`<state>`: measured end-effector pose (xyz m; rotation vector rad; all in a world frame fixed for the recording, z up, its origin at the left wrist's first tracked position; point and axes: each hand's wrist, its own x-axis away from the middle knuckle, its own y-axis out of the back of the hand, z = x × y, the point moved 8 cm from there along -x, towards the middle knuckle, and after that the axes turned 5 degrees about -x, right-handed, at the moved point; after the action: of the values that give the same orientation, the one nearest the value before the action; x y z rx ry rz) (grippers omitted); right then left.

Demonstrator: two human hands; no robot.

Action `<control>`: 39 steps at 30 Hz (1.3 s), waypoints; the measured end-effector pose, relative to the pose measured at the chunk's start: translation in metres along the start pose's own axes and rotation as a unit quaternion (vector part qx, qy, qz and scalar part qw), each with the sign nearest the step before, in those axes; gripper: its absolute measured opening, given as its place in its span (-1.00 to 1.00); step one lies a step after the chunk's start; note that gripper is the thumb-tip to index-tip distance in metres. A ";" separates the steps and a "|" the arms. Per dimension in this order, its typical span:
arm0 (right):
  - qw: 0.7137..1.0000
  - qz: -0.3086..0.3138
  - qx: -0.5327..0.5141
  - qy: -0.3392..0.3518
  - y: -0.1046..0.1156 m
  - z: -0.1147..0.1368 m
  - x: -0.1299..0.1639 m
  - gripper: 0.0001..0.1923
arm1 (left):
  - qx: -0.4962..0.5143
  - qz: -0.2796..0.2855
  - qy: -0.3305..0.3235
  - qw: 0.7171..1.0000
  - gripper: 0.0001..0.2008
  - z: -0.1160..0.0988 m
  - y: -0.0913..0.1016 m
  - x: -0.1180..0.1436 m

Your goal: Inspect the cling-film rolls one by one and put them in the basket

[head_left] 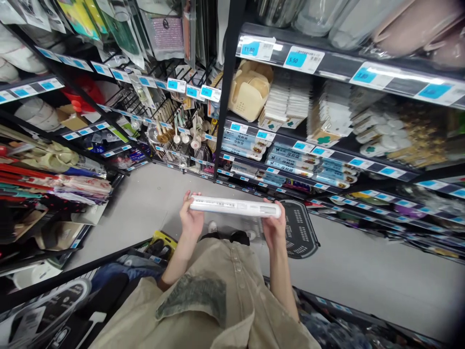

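a long white box lay level between both hands, over a pale grey floor in a shop aisle. it was slim, glossy, with small grey print and a darker panel near its right end. the left hand gripped the left end, fingers curled over the top edge; the right hand held the right end likewise. black shelves with blue price tags stood behind, and a dark mat lay beneath.
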<state>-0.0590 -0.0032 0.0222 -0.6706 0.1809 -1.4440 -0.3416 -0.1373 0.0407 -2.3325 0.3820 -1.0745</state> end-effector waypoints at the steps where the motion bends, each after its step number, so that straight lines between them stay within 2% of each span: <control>1: 0.999 -0.028 -0.028 -0.002 0.001 -0.005 0.000 -0.35 | -0.004 0.016 -0.007 1.000 -0.68 -0.001 -0.004 0.002; 4: 0.985 -0.130 -0.110 -0.038 0.012 -0.024 0.000 -0.57 | -0.029 0.072 -0.025 0.997 -0.69 -0.001 -0.016 0.008; 6: 0.970 -0.169 -0.160 -0.077 0.018 -0.034 0.001 -0.66 | -0.036 0.090 -0.029 0.995 -0.67 0.002 -0.019 0.008; 8: 0.961 -0.174 -0.198 -0.083 0.019 -0.033 0.002 -0.71 | -0.031 0.080 -0.014 0.996 -0.70 0.007 -0.015 0.005; 12: 0.963 -0.117 -0.241 -0.013 0.010 -0.009 0.010 -0.72 | -0.010 0.044 0.042 0.998 -0.78 0.020 0.001 0.000; 15: 0.963 -0.084 -0.257 0.005 0.003 0.000 0.010 -0.66 | 0.007 0.059 0.048 0.997 -0.81 0.020 0.005 0.001; 17: 0.961 -0.102 -0.258 -0.023 0.007 -0.009 0.005 -0.59 | 0.020 0.083 0.022 0.996 -0.82 0.015 0.002 0.001; 20: 0.942 -0.195 -0.243 -0.122 0.030 -0.044 0.000 -0.59 | 0.026 0.095 -0.009 0.995 -0.81 0.011 -0.001 -0.001; 22: 0.920 -0.262 -0.231 -0.178 0.047 -0.065 0.003 -0.64 | 0.012 0.072 -0.003 0.997 -0.80 0.015 0.001 -0.004; 25: 0.902 -0.309 -0.255 -0.161 0.061 -0.075 0.006 -0.67 | -0.020 0.021 0.031 0.999 -0.81 0.030 0.008 -0.003; 28: 0.901 -0.313 -0.281 -0.102 0.064 -0.064 0.007 -0.63 | -0.023 -0.032 0.071 0.997 -0.82 0.046 0.019 0.004; 31: 0.918 -0.283 -0.271 -0.055 0.060 -0.045 0.005 -0.58 | -0.009 -0.064 0.114 0.991 -0.87 0.059 0.028 0.012; 33: 0.924 -0.280 -0.256 -0.039 0.059 -0.036 0.006 -0.55 | 0.001 -0.036 0.116 0.993 -0.91 0.061 0.026 0.014; 37: 0.910 -0.319 -0.258 -0.062 0.060 -0.037 0.011 -0.65 | -0.016 0.087 0.071 0.993 -0.88 0.052 0.008 0.014; 39: 0.904 -0.323 -0.272 -0.073 0.057 -0.040 0.012 -0.71 | -0.033 0.128 0.055 0.990 -0.83 0.048 0.002 0.013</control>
<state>-0.0284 -0.0284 -0.0367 -1.3875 0.2647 -1.9881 -0.2966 -0.1279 0.0215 -2.2103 0.7473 -1.0801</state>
